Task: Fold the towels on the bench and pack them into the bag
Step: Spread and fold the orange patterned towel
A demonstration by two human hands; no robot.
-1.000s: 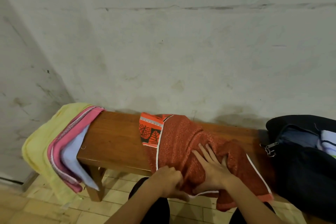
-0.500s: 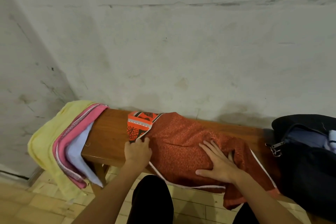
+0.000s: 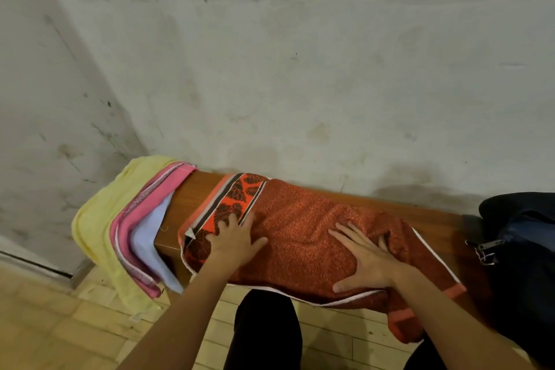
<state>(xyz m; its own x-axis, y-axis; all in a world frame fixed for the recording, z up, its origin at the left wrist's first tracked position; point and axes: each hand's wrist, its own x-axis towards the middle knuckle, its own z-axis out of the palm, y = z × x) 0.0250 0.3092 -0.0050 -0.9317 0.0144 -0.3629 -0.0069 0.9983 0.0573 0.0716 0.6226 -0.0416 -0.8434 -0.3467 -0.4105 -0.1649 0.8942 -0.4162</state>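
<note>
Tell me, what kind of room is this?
Probably a plain back room or changing area at home: a wooden bench stands against a stained bare wall, with a tiled floor below.

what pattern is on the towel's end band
Dark leaf shapes on bright orange band, head view.

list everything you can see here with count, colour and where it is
orange towel: 1, rust orange with a leaf-patterned band, spread along the bench, near edge hanging over the front
yellow towel: 1, pale yellow, draped over the bench's left end, bottom of the stack
pink towel: 1, pink, on the yellow one
white towel: 1, white, top of that stack
bench: 1, brown wood, against the wall
bag: 1, dark navy, open, at the right end
wall: 1, stained grey-white, behind
floor: tan tiles, below
left hand: flat on the patterned band
right hand: flat on the towel's middle
</note>
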